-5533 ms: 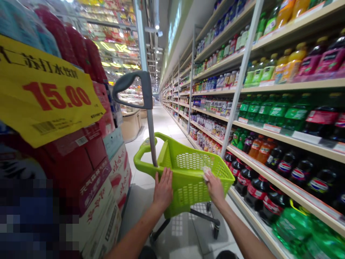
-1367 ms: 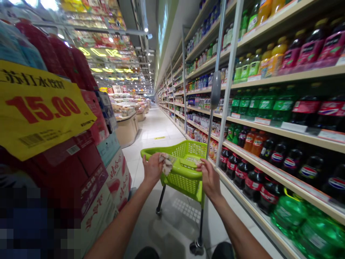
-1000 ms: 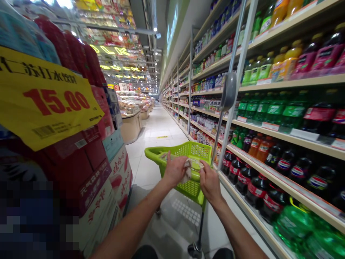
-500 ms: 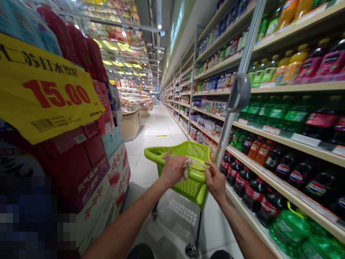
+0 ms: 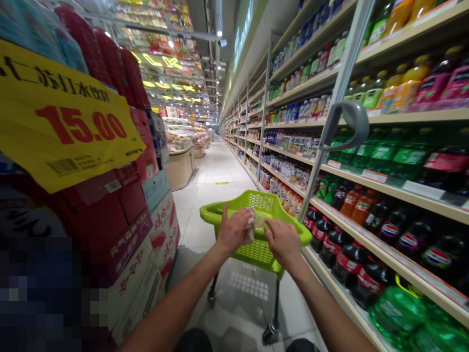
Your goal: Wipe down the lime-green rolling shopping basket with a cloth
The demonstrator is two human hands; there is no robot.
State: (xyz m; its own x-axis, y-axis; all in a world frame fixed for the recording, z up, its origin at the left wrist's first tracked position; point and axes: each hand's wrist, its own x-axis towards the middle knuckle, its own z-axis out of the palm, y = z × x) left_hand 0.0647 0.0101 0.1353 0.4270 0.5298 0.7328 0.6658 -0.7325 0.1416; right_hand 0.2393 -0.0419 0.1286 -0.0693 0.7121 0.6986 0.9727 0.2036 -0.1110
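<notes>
A lime-green shopping cart (image 5: 242, 203) with a perforated plastic basket stands before me on thin dark legs with casters. My left hand (image 5: 234, 229) is closed around a crumpled whitish cloth (image 5: 249, 232) at the near side of the basket, the thumb sticking up. Just to its right, my right hand (image 5: 284, 239) curls its fingers over the near rim of the cart. The hands are a small gap apart. Both palms and most of the rim beneath the hands are hidden.
Shelves of bottled drinks (image 5: 399, 183) run along the right, with a grey looped handle (image 5: 350, 127) jutting from a metal pole. Stacked cartons (image 5: 132, 234) and a yellow price sign (image 5: 73, 122) crowd the left. A tiled aisle (image 5: 216, 166) stretches ahead past a display counter (image 5: 181, 168).
My right hand has shifted left along the near rim, closer to my left hand, uncovering the cart's right corner. My left hand still holds the cloth. The view has shifted slightly.
</notes>
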